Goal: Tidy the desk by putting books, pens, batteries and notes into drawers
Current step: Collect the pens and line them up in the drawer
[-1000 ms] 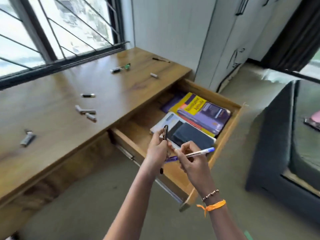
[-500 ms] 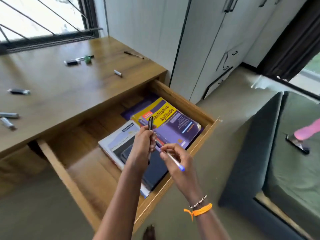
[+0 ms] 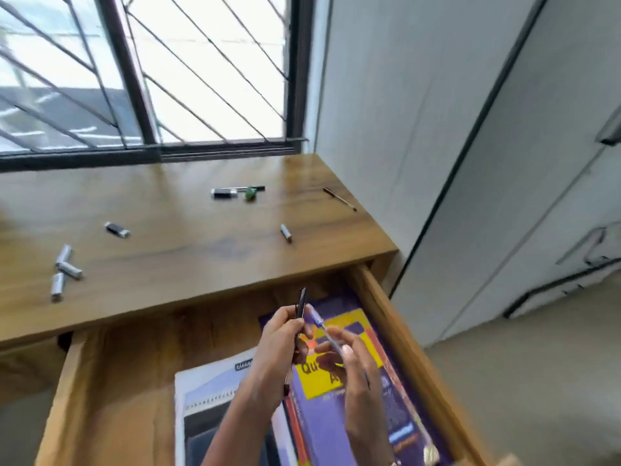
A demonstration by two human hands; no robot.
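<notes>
Gripped upright in the left hand (image 3: 280, 334) over the open drawer (image 3: 396, 317) was a slim black pen (image 3: 301, 301), tip down; just beside it, the right hand (image 3: 353, 361) pinched a clear blue-capped pen (image 3: 322, 327), cap angled toward the desk (image 3: 188, 250).

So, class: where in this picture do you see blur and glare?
Head view: the window is blown out white; the right hand and the blue pen in it are smeared by motion; the cupboard edges streak; the batteries on the desk stay fairly sharp.

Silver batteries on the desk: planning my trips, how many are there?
4 silver batteries: three clustered on the desk's left, one alone farther right. More may lie off-frame.
</notes>
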